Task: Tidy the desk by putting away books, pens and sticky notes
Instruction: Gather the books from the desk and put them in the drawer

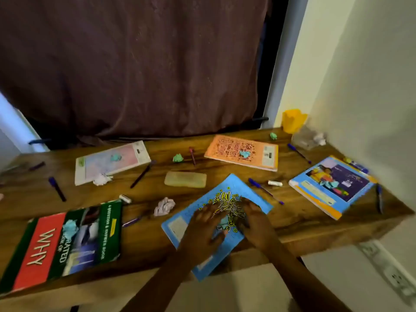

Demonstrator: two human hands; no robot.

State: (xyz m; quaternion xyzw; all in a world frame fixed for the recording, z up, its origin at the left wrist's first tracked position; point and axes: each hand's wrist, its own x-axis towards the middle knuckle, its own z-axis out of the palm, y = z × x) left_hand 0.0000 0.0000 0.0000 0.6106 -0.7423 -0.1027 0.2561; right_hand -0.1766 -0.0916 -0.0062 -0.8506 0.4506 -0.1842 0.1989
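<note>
Blue paperback (227, 188) is lying at six o'clock on the wooden desk (146, 235), overhanging its edge; left hand (202, 226) and right hand (253, 219) are pressing it, fingers (209, 207) seemingly spread flat; thin, bendy, it is wanting a grip along both side edges.

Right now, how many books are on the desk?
5. A green-and-red book front left, a pink book back left, an orange book back middle, a blue book under the left hand and right hand, a purple book far right. Another may hide beneath it.
</note>
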